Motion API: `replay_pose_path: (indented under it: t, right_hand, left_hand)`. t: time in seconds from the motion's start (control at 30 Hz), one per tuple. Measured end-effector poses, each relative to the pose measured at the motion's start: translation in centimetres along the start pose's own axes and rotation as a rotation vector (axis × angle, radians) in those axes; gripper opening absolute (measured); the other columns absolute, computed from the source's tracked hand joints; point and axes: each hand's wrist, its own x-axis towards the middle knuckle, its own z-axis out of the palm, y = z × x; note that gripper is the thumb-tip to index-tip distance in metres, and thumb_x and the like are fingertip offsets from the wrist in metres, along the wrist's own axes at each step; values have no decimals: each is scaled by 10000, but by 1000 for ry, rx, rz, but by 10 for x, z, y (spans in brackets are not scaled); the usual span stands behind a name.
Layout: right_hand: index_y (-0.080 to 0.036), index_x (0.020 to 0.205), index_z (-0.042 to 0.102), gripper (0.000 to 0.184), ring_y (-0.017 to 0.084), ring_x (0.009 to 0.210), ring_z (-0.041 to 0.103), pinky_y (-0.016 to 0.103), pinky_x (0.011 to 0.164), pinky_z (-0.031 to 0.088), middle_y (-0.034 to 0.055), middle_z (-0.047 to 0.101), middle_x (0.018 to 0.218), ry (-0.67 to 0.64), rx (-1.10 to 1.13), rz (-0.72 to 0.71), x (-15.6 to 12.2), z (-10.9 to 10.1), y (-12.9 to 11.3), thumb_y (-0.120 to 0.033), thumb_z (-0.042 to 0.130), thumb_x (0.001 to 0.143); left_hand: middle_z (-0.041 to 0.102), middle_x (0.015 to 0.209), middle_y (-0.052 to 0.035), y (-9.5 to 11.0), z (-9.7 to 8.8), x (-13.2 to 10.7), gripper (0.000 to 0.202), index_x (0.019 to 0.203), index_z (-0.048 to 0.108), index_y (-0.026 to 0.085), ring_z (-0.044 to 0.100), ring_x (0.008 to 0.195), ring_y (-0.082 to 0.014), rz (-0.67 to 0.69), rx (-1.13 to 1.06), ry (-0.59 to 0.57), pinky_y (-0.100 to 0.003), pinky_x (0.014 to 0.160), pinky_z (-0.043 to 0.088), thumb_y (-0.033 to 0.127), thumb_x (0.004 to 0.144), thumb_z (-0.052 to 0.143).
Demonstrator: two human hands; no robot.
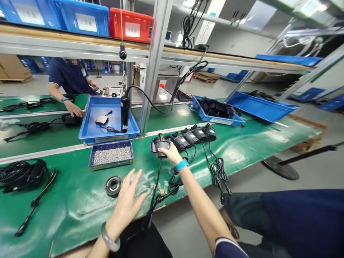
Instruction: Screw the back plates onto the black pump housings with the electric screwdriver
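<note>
My right hand (172, 154), with a blue wristband, grips a round black pump (159, 143) that has a short spout on top and a cable running down toward the table's front edge. It is at the left end of a row of several similar black pumps (190, 136), each with a pale label. My left hand (128, 199), wearing a bracelet, is over the front of the bench with fingers spread and nothing in it. Just left of its fingers lies a black ring-shaped roll (113, 186). Behind that, a shallow blue box (92, 165) holds many small metal screws.
A corded black screwdriver (125, 114) hangs before a blue tray (85, 125). Bundled cables (219, 170) hang toward the front edge. Black parts fill another tray (223, 121) at the back. A co-worker (71, 77) works across the bench; another person's dark clothing (290, 218) is close at right.
</note>
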Motion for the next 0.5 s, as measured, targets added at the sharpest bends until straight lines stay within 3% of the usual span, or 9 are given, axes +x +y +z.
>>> replay_pose_path:
  t: [0.13, 0.23, 0.3, 0.5]
  right_hand:
    - [-136, 1305, 603, 521, 366, 1347, 502, 593, 1132, 377, 182, 567, 1418, 113, -409, 14, 25, -16, 19, -423, 725, 888]
    - [-55, 1286, 602, 632, 491, 1494, 249, 643, 1185, 217, 310, 407, 1549, 168, -677, -2, 26, -15, 35, -343, 792, 757]
    - [-39, 1319, 580, 703, 521, 1527, 115, 662, 1191, 137, 326, 277, 1627, 189, -816, -8, 30, -16, 46, -359, 788, 729]
    - [-61, 1443, 481, 855, 543, 1508, 109, 697, 1144, 160, 300, 220, 1652, 165, -1033, 49, 63, -42, 85, -531, 715, 767]
  left_hand:
    - [553, 1520, -166, -28, 3, -13, 525, 1455, 589, 272, 558, 1393, -368, -29, 78, -20, -615, 1143, 472, 381, 942, 598]
    - [591, 1496, -144, -36, 8, -16, 454, 1375, 661, 280, 599, 1356, -355, -19, 97, -10, -604, 1117, 504, 373, 934, 602]
    - [601, 1492, -135, -35, 10, -17, 431, 1350, 681, 287, 609, 1349, -353, -8, 101, -2, -595, 1102, 522, 380, 937, 600]
    - [660, 1426, -138, -41, 5, -26, 408, 1295, 720, 290, 678, 1262, -351, -1, 128, 24, -539, 999, 604, 436, 934, 599]
